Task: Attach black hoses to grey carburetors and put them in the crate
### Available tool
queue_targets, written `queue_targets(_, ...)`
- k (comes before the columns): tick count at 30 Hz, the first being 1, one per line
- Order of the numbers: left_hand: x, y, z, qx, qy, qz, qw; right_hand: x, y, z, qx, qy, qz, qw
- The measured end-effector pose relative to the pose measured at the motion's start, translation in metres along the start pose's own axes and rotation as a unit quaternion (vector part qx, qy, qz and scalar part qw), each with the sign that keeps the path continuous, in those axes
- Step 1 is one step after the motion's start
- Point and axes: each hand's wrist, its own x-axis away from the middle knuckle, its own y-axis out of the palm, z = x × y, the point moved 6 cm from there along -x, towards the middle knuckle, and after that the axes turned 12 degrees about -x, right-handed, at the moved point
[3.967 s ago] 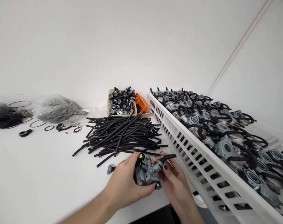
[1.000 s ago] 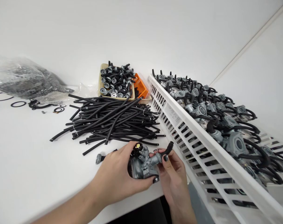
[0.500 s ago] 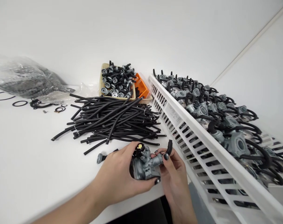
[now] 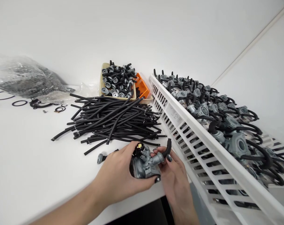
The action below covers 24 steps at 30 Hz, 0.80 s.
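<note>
A grey metal carburetor (image 4: 145, 164) is held above the front edge of the white table. My left hand (image 4: 119, 175) is wrapped round its body from the left, thumb along the near side. A short curved black rubber tube (image 4: 167, 148) points up from the carburetor's right end. My right hand (image 4: 174, 170) is closed at that end, its thumb close to the tube's base; some fingertips are hidden behind the metal. Just left of my left hand, a round metal cap (image 4: 100, 158) with a black tube lies on the table.
Beyond my hands lies a pile of black hoses (image 4: 118, 120). Behind it stand a cream tray (image 4: 101, 78) of capped tubes and an orange basket (image 4: 143, 86). A white slotted crate (image 4: 193, 131) of carburetors fills the right. Plastic bag (image 4: 27, 76) and black rings (image 4: 19, 103) lie left.
My right thumb has shifted slightly right and down off the tube's base. The short tube now leans a little further left and more of its curve shows.
</note>
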Motion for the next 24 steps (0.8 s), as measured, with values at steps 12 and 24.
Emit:
queue_targets(12,0.0014,0.0009,-0.0005,-0.001,-0.01,-0.001,1.0,-0.0001,-0.0001,0.0016,0.015,0.027,-0.011,0.999)
queue_targets(24,0.0026,0.0004,-0.0001,-0.032,0.005,0.023,0.999,-0.0025,-0.0057,0.003,0.038,0.005,-0.009,0.999)
